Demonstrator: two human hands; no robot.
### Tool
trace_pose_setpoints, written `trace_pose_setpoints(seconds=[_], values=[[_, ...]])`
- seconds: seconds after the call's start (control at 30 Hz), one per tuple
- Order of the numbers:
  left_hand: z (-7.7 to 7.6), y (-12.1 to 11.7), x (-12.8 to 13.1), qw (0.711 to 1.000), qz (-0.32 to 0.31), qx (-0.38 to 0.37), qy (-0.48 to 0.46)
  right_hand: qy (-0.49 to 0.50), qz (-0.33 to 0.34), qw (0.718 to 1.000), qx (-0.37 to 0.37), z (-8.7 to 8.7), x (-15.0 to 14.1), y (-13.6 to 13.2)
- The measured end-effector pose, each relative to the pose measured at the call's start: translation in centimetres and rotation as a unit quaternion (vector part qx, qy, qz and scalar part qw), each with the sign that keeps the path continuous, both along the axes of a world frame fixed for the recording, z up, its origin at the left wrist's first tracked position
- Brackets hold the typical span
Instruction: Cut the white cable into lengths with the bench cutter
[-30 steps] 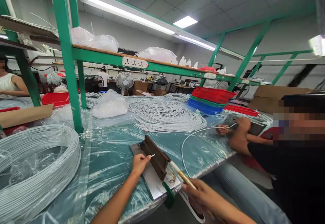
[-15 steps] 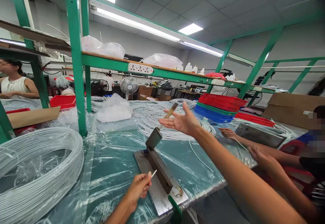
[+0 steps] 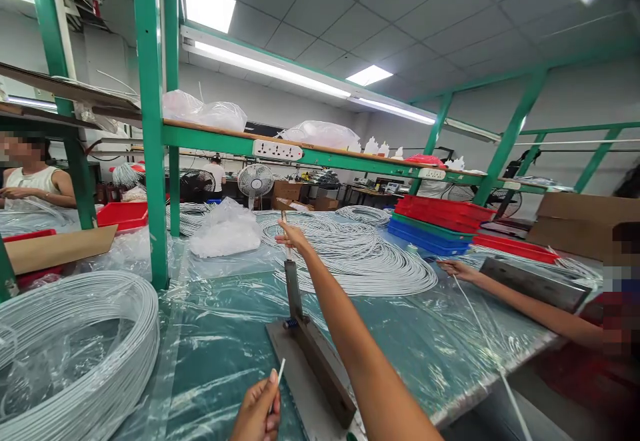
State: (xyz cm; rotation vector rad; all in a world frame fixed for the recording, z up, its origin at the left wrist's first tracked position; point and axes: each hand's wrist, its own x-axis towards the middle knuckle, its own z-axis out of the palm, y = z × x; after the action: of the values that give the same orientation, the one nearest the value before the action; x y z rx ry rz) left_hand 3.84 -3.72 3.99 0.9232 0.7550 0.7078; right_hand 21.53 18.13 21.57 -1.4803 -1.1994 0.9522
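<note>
Left hand (image 3: 259,406): grip pinching white piece (image 3: 281,369); bar (image 3: 325,376) at 2 o'clock. Right hand (image 3: 296,237): at raised lever (image 3: 293,288), bar's 11 o'clock end; closure unclear.

Head-height view, forward over workbench (image 3: 220,334)

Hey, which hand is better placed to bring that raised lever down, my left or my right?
Your right, most likely: the right grip is at the handle of the raised lever. The left grip is lower in view, away from that handle, and pinching a thin white cable.
</note>
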Motion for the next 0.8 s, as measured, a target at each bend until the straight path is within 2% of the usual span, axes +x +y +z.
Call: trace_pose_setpoints(seconds=[0.13, 0.2, 0.27, 0.33, 0.4, 0.47, 0.53, 0.6, 0.67, 0.73, 0.8], values=[[1.9, 0.6, -0.7, 0.998, 0.053, -0.01, -0.026, -0.005, -0.007, 0.998, 0.062, -0.3, -0.9, -1.3], [3.7, 0.8, -1.3, 0.995, 0.088, 0.0, -0.054, 0.002, 0.003, 0.994, 0.106, -0.6, -1.7, -3.4], [5.9, 0.8, -2.2, 0.987, 0.127, 0.021, -0.095, 0.013, 0.046, 0.991, 0.127, -1.0, -2.6, -6.8], [8.2, 0.5, -3.0, 0.976, 0.161, 0.049, -0.138, 0.021, 0.138, 0.984, 0.107, -2.1, -3.6, -11.2], [10.4, 0.0, -3.7, 0.963, 0.189, 0.078, -0.178, 0.018, 0.272, 0.961, 0.045, -3.9, -4.8, -15.9], [12.3, -0.5, -3.9, 0.946, 0.219, 0.103, -0.218, 0.017, 0.411, 0.911, -0.041, -6.3, -6.2, -20.1], [13.8, -1.0, -3.7, 0.925, 0.249, 0.12, -0.259, 0.044, 0.499, 0.859, -0.109, -9.0, -7.6, -23.3], [14.8, -1.5, -3.2, 0.908, 0.274, 0.129, -0.288, 0.087, 0.511, 0.844, -0.137, -11.0, -8.9, -25.5], [15.4, -1.8, -2.5, 0.906, 0.294, 0.143, -0.271, 0.119, 0.476, 0.863, -0.123, -11.8, -9.7, -26.7], [15.6, -2.2, -2.1, 0.925, 0.282, 0.165, -0.195, 0.143, 0.435, 0.885, -0.082, -11.4, -9.6, -27.2], [15.6, -2.5, -2.3, 0.951, 0.228, 0.186, -0.093, 0.166, 0.364, 0.916, -0.036, -10.2, -8.4, -27.2]])
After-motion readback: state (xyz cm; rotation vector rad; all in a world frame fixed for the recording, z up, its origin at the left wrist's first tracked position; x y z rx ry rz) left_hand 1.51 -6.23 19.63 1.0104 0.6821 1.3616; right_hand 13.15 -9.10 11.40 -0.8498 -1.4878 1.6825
